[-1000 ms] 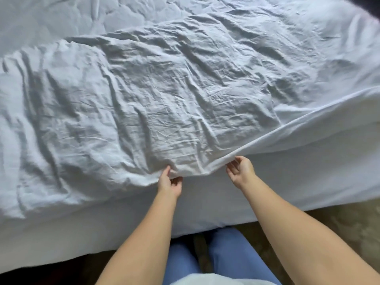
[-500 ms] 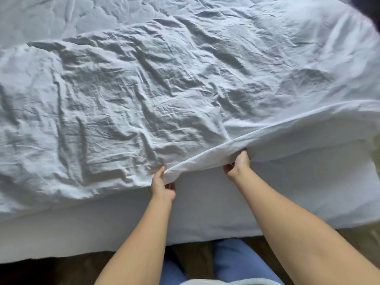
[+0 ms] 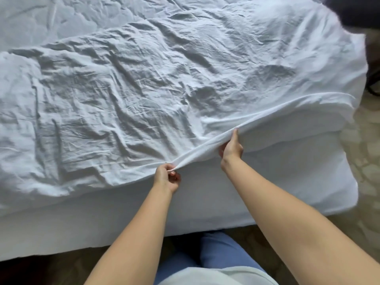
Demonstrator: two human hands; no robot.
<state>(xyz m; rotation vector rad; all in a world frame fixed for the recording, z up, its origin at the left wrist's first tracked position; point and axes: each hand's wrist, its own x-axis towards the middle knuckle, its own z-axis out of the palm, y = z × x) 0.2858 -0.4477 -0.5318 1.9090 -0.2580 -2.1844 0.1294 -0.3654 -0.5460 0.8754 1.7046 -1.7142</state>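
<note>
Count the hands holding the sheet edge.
2. The left hand pinches the sheet edge over the mattress side; the right hand grips it just to the right, raised higher.

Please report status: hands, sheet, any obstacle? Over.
Left grip pinches edge of wrinkled white fabric sheet. Right grip holds same edge, raised above white mattress. Nothing seen in the way.

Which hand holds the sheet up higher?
The right hand, holding the sheet up off the mattress; the left hand pinches its edge lower down.
</note>
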